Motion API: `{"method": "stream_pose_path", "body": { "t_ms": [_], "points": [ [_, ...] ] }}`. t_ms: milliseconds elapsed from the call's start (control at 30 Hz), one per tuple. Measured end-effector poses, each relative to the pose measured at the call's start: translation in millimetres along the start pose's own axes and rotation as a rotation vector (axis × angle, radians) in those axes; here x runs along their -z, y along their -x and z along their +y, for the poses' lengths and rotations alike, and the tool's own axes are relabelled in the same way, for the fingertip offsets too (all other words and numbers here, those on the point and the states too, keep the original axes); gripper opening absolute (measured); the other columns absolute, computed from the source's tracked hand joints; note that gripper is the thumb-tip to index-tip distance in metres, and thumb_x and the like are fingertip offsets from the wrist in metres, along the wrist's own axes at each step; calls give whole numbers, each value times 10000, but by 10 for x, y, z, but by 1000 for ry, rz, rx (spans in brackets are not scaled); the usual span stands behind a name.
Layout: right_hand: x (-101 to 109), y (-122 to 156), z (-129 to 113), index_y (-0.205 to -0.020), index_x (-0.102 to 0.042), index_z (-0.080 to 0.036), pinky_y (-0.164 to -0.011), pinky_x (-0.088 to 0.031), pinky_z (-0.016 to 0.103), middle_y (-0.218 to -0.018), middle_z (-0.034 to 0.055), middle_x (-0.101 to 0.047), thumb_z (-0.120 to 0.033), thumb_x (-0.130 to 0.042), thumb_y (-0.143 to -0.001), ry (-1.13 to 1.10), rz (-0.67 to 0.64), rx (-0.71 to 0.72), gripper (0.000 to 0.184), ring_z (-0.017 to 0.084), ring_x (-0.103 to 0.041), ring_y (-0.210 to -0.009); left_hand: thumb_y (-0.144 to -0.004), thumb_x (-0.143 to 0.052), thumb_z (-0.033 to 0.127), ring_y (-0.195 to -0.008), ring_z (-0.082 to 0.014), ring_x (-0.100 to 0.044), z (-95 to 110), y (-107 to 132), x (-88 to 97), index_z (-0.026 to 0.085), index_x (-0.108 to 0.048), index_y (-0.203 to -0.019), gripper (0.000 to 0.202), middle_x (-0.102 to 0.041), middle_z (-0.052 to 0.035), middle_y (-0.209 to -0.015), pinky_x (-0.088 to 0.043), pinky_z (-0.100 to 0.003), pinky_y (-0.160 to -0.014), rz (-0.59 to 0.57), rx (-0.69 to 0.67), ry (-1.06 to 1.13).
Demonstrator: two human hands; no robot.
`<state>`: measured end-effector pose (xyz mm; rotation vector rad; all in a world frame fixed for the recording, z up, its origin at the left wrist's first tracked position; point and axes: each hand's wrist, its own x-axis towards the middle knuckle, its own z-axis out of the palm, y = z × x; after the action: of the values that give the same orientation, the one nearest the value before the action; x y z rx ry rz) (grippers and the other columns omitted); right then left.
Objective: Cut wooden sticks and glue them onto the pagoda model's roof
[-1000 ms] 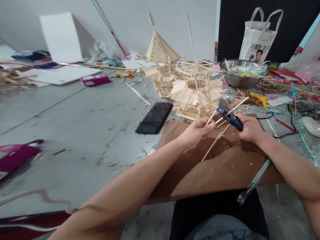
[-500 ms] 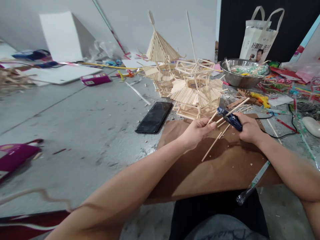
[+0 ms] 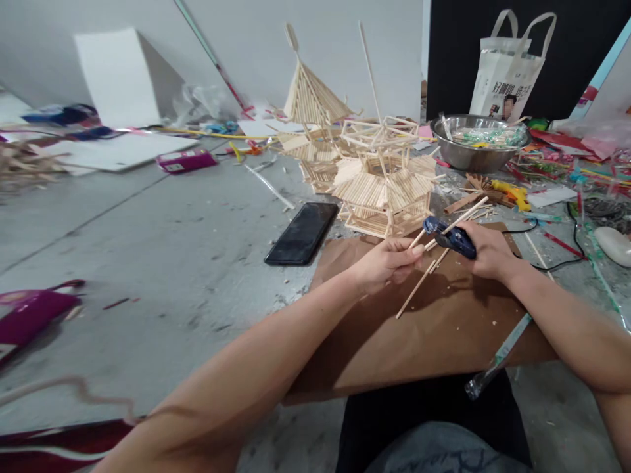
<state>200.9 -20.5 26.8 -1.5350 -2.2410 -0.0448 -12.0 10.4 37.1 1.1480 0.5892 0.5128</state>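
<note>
My left hand (image 3: pixel 392 264) is closed in a pinch on thin wooden sticks (image 3: pixel 419 238). My right hand (image 3: pixel 488 251) is wrapped around a dark blue hand tool (image 3: pixel 458 240); its exact kind is hard to make out. The tool's front end meets the sticks just beyond my left fingertips, and a long stick (image 3: pixel 470 213) slants up past it. Below the hands, more loose sticks (image 3: pixel 415 293) lie over a brown board (image 3: pixel 434 348). Right behind the hands stands a pavilion model (image 3: pixel 387 190) built of sticks, with an open frame on top.
A second stick model with a pointed roof (image 3: pixel 315 98) stands behind. A black phone (image 3: pixel 302 233) lies left of the board. At the back right are a steel bowl (image 3: pixel 480 157), a white bag (image 3: pixel 507 79) and a yellow glue gun (image 3: pixel 513 194). Purple packs (image 3: pixel 185 161) lie leftward.
The view has shifted very slightly. My left fingers have moved a little on the sticks, while the dark blue tool stays against them in my right hand.
</note>
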Motion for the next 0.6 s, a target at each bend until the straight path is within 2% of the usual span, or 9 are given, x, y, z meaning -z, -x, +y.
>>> {"method": "stream_pose_path", "body": {
  "t_ms": [233,400,467,600],
  "points": [
    [44,8,-78,-998,-523,-185,-670,-435,311,-861,69,-647,-300,-520,-647,-9,-45,-86,369,229,-601,-760,-575,-704,419,-323,13,-181,12,13,25,131,-425,-538,403,-276,103,-386,-84,-136,-325,-19,-2,-13],
    [39,-1,-84,-981,-529,-195,-646,-429,310,-819,56,-645,-265,-538,-627,18,-87,-148,361,236,-599,-743,-589,-676,471,-335,9,-170,0,11,16,137,-423,-560,420,-255,110,-388,-104,-133,-332,41,-58,-70],
    [13,-13,-47,-1019,-510,-200,-674,-431,314,-881,57,-640,-242,-526,-645,8,-60,-116,376,233,-594,-791,-590,-671,477,-334,5,-185,-16,-3,5,137,-449,-588,406,-257,111,-385,-122,-134,-334,83,-91,-83],
    [-30,-46,48,-1181,-396,-189,-772,-427,338,-1081,88,-571,-216,-507,-683,-54,10,63,511,225,-552,-924,-622,-657,453,-331,-2,-194,-52,-32,-10,139,-477,-624,362,-252,113,-383,-143,-135,-331,103,-137,-95]
  ]
}}
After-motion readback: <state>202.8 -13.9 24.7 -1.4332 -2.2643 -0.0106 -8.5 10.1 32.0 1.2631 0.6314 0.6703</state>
